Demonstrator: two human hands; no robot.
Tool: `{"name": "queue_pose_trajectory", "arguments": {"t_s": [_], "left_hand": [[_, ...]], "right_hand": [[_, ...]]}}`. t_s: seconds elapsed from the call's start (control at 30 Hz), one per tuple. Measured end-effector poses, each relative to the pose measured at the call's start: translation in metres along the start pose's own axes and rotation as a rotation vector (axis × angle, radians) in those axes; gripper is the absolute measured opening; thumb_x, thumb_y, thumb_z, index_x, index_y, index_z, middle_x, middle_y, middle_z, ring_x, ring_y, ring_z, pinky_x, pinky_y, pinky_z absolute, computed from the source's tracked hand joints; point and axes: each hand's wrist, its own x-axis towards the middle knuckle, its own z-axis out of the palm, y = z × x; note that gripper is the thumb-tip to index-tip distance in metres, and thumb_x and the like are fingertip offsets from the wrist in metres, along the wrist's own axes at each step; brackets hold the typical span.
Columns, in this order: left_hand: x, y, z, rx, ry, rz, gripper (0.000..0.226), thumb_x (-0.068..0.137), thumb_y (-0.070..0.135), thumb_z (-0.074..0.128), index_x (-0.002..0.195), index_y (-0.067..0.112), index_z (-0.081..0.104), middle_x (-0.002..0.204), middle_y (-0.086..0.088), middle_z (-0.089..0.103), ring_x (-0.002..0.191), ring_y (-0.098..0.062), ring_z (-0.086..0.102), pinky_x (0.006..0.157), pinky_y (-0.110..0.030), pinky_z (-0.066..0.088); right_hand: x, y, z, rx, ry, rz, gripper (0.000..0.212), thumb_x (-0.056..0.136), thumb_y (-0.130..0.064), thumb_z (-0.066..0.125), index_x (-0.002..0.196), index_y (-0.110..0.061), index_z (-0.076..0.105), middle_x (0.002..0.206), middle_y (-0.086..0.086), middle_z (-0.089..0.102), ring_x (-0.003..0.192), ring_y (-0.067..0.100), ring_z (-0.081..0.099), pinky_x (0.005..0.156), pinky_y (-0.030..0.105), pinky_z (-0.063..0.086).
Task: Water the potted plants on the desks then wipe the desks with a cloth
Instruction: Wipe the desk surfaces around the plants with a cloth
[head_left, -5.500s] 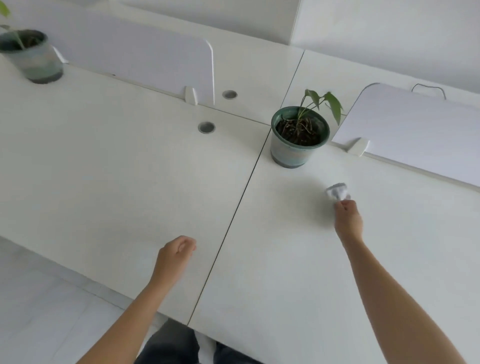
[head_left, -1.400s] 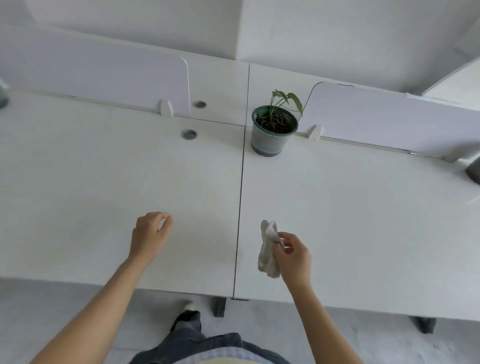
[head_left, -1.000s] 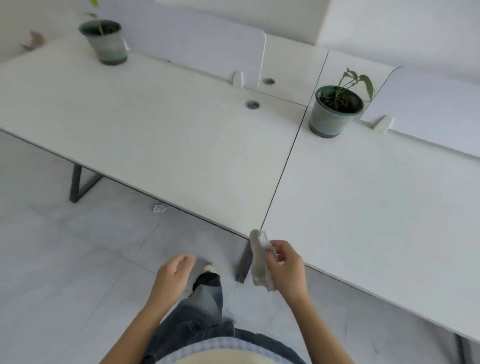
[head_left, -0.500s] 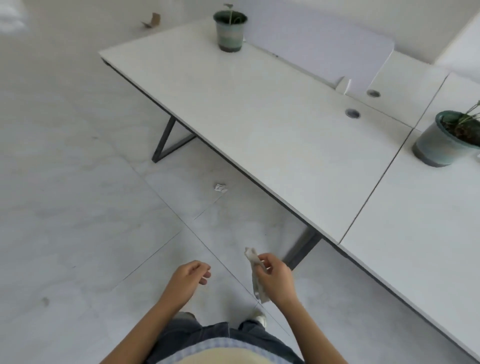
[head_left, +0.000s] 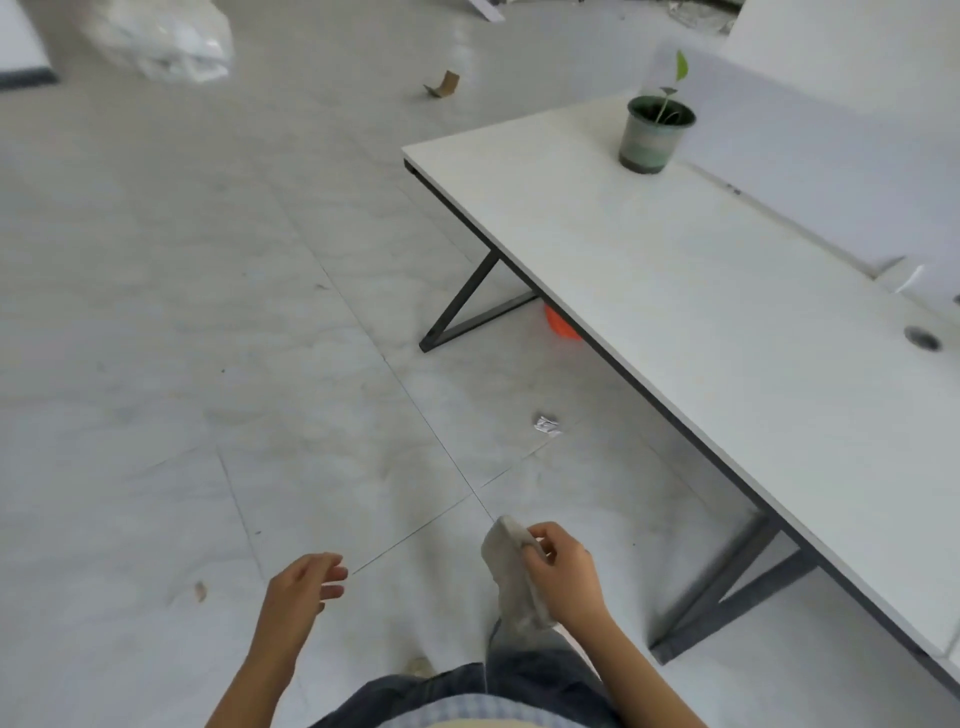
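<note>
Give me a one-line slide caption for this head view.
Right hand grips a grey cloth over the floor beside a white desk bearing a potted plant; left hand empty.

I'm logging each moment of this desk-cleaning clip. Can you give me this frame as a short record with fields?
right hand: holds a grey cloth, off the desk
left hand: empty, fingers loosely curled, above the floor
desk: white top, dark metal legs, to the person's right
pot: green, with a thin seedling, at the desk's far end by the divider
floor: pale tiles with a crumpled scrap, a cardboard bit, a plastic bag
under the desk: something orange, partly hidden
</note>
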Motion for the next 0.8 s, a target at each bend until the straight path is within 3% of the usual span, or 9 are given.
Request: {"name": "queue_pose_trajectory", "arguments": {"t_s": [0.13, 0.27, 0.43, 0.57, 0.67, 0.8], "left_hand": [[0.026, 0.024, 0.023, 0.038, -0.061, -0.007, 0.022, 0.094, 0.014, 0.043, 0.091, 0.006, 0.063, 0.094, -0.015, 0.066, 0.086, -0.029, 0.061, 0.079, -0.033, 0.042], [0.057, 0.052, 0.045, 0.157, -0.138, 0.077, 0.021, 0.094, 0.017, 0.046, 0.086, 0.011, 0.065, 0.089, -0.008, 0.068, 0.082, -0.022, 0.063, 0.070, -0.027, 0.044], [0.109, 0.100, 0.045, -0.002, 0.062, 0.019, 0.021, 0.093, 0.013, 0.048, 0.083, 0.007, 0.065, 0.087, -0.013, 0.068, 0.080, -0.028, 0.062, 0.066, -0.029, 0.042], [0.146, 0.139, 0.067, -0.027, 0.115, 0.017, 0.021, 0.093, 0.015, 0.048, 0.089, 0.005, 0.065, 0.090, -0.013, 0.068, 0.083, -0.028, 0.062, 0.077, -0.035, 0.040], [0.170, 0.163, 0.101, 0.028, 0.059, 0.032, 0.021, 0.094, 0.014, 0.046, 0.092, 0.003, 0.064, 0.091, -0.013, 0.067, 0.082, -0.027, 0.062, 0.073, -0.032, 0.042], [0.200, 0.193, 0.126, 0.122, -0.045, 0.065, 0.021, 0.094, 0.012, 0.046, 0.083, 0.009, 0.064, 0.085, -0.009, 0.067, 0.077, -0.023, 0.062, 0.063, -0.023, 0.043]], "right_hand": [[0.037, -0.021, 0.003, 0.013, -0.012, 0.017, 0.005, 0.091, -0.025, 0.049, 0.091, -0.024, 0.054, 0.074, -0.010, 0.057, 0.070, 0.011, 0.055, 0.055, 0.012, 0.039], [0.098, -0.053, 0.004, 0.023, -0.088, -0.048, 0.005, 0.091, -0.020, 0.048, 0.091, -0.023, 0.053, 0.069, -0.013, 0.053, 0.060, 0.003, 0.050, 0.051, 0.011, 0.036], [0.194, -0.120, -0.017, 0.050, -0.111, -0.171, 0.006, 0.092, -0.021, 0.047, 0.092, -0.023, 0.053, 0.070, -0.013, 0.052, 0.060, 0.003, 0.050, 0.055, 0.016, 0.039], [0.250, -0.151, -0.036, 0.073, -0.137, -0.221, 0.005, 0.092, -0.023, 0.048, 0.092, -0.023, 0.053, 0.070, -0.014, 0.052, 0.062, 0.005, 0.051, 0.059, 0.017, 0.041], [0.275, -0.151, -0.044, 0.063, -0.177, -0.192, 0.005, 0.092, -0.023, 0.047, 0.091, -0.023, 0.052, 0.070, -0.013, 0.051, 0.062, 0.003, 0.050, 0.061, 0.018, 0.041], [0.307, -0.152, -0.054, 0.071, -0.172, -0.150, 0.006, 0.092, -0.023, 0.047, 0.089, -0.024, 0.052, 0.069, -0.013, 0.052, 0.061, 0.002, 0.050, 0.056, 0.014, 0.038]]}}
